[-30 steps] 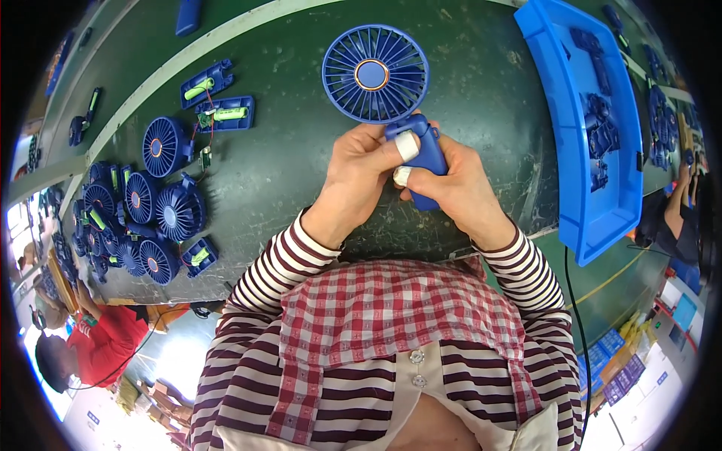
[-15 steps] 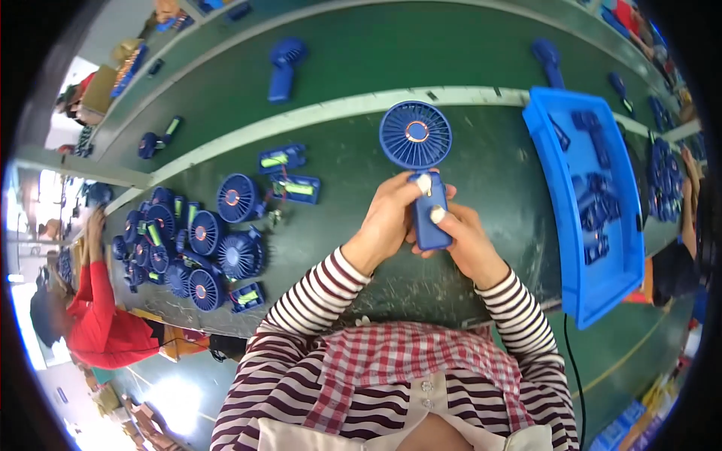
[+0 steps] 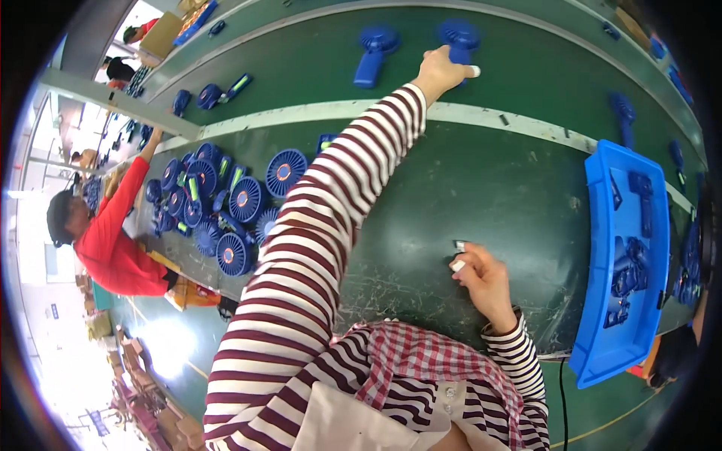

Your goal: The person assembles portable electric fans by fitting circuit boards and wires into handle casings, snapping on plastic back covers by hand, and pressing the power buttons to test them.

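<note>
Blurred: a blue handheld fan [image 3: 459, 31], handle mostly hidden by the left hand [image 3: 444, 72], grip impossible to make out. Blurred as well: a second fan [image 3: 373, 46]. Partly covered by a striped sleeve [image 3: 316, 218]: the fan pile [image 3: 246, 199] and a blue casing [image 3: 325, 141]. Hidden from above: the palm of the right hand [image 3: 486, 279].
</note>
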### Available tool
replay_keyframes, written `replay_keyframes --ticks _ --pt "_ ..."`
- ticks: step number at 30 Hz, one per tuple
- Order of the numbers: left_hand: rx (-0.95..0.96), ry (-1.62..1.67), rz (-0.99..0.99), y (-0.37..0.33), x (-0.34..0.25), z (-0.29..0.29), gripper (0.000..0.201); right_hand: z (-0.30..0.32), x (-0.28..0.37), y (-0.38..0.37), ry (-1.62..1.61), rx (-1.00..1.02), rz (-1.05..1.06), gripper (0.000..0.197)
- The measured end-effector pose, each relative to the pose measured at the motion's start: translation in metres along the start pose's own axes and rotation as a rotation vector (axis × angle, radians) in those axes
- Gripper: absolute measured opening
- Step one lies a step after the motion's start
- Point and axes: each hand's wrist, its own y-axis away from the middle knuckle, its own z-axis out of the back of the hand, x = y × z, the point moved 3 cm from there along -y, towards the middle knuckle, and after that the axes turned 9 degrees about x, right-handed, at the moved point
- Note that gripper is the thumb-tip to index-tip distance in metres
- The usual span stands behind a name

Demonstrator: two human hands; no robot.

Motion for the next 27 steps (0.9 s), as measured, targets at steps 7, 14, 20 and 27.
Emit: replay_keyframes --ticks 7,14,20,27 --pt "0.447 -0.155 -0.354 0.130 0.049 0.164 0.075 0.003 0.006 -0.001 -0.045 -0.031 -0.030 0.029" --pt "0.480 -0.393 -0.049 0.209 0.157 0.188 0.082 -0.002 0.010 -0.003 -0.062 -0.047 -0.068 0.028" --pt "0.355 -0.320 -0.179 0.213 0.162 0.179 0.084 -0.002 0.009 -0.001 -0.070 -0.057 -0.105 0.027" --pt "-0.330 -0.683 -0.262 0.231 0.118 0.218 0.075 -0.002 0.013 -0.002 -0.067 -0.051 -0.111 0.026"
